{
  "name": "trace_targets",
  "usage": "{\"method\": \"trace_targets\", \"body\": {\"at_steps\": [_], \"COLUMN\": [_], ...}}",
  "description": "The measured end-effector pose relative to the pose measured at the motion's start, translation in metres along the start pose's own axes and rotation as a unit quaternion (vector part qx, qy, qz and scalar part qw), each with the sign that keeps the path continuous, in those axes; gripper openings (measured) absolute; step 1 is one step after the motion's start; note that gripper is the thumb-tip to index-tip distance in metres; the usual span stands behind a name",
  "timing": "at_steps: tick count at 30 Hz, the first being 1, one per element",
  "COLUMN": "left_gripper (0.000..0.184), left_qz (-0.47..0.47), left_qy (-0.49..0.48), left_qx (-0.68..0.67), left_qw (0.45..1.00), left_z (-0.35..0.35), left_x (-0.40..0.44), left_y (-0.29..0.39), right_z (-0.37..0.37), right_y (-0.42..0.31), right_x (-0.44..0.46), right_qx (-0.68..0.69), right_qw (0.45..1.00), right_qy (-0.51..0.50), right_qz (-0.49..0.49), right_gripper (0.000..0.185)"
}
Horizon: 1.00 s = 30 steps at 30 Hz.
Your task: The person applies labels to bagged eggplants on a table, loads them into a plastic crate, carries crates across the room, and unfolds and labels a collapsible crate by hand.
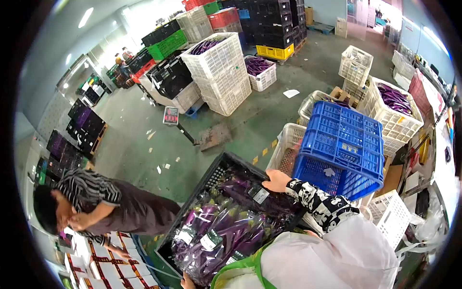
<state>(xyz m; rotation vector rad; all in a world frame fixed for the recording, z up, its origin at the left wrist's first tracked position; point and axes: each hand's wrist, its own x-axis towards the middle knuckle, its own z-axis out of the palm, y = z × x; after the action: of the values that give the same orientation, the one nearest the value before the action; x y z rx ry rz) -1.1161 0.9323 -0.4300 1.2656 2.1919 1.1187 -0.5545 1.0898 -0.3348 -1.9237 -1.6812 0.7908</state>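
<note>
A black plastic crate point(219, 165) is held in front of my body, tilted in the view. Clear bags of purple eggplants point(216, 231) with white labels fill it. My right hand point(277, 181) is closed over the crate's rim at the upper right corner. At the lower edge of the view, my left hand point(187, 281) grips the near left part of the rim, mostly hidden. A patterned sleeve point(322, 200) covers my right forearm.
A blue crate point(344, 130) sits on white crates just right of my right hand. A person point(120, 207) in a striped top stands at left beside stacked white boxes point(115, 260). Ahead are a floor scale point(215, 137) and stacked white crates point(216, 72).
</note>
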Motion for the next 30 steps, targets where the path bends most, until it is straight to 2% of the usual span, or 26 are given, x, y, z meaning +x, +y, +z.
{"method": "trace_targets", "body": {"at_steps": [6,8,12,14,15,17,18,20,22,23,24,26,28,30], "left_gripper": [0.033,0.036,0.055,0.057,0.058,0.062,0.062,0.063,0.062,0.062,0.056,0.046,0.043,0.041], "left_qz": [-0.054,-0.072,-0.143,-0.007,0.094,0.006,0.011,0.045,0.064,0.085,0.078,0.004,0.011,0.022], "left_qy": [0.015,-0.009,-0.104,-0.119,-0.121,-0.199,-0.145,-0.174,-0.25,-0.209,-0.275,-0.324,-0.343,-0.355], "left_qx": [-0.024,-0.018,0.017,0.117,0.121,0.035,-0.044,-0.005,0.044,0.028,-0.05,-0.056,-0.07,-0.087], "left_qw": [0.998,0.997,0.984,0.986,0.981,0.979,0.988,0.984,0.965,0.974,0.957,0.944,0.937,0.931], "left_z": [0.057,0.078,0.136,0.16,0.178,0.195,0.223,0.225,0.259,0.287,0.302,0.34,0.37,0.401], "left_x": [0.12,0.158,0.244,0.298,0.342,0.356,0.379,0.369,0.407,0.42,0.43,0.447,0.445,0.441], "left_y": [0.068,0.072,0.076,0.108,0.087,0.149,0.13,0.204,0.203,0.2,0.21,0.23,0.27,0.304], "right_z": [-0.008,-0.008,-0.009,-0.021,-0.016,-0.016,-0.022,-0.026,-0.039,-0.042,-0.048,-0.058,-0.06,-0.072], "right_y": [0.016,0.023,0.015,-0.008,-0.002,0.003,-0.001,0.001,-0.008,-0.002,0.0,0.0,0.018,0.024], "right_x": [0.051,0.067,0.111,0.127,0.137,0.142,0.142,0.147,0.152,0.155,0.157,0.156,0.16,0.166], "right_qx": [0.044,0.047,0.002,0.047,0.049,0.012,0.015,0.04,0.029,0.028,0.025,0.004,0.027,0.041], "right_qw": [0.996,0.994,0.987,0.98,0.977,0.971,0.971,0.959,0.946,0.943,0.939,0.931,0.916,0.904], "right_qy": [0.039,0.04,0.119,0.142,0.157,0.198,0.197,0.242,0.29,0.291,0.292,0.303,0.327,0.305], "right_qz": [0.06,0.093,0.109,0.129,0.138,0.132,0.137,0.139,0.142,0.16,0.18,0.205,0.231,0.297], "right_gripper": [0.045,0.046,0.042,0.041,0.041,0.042,0.041,0.037,0.033,0.034,0.034,0.034,0.034,0.034]}}
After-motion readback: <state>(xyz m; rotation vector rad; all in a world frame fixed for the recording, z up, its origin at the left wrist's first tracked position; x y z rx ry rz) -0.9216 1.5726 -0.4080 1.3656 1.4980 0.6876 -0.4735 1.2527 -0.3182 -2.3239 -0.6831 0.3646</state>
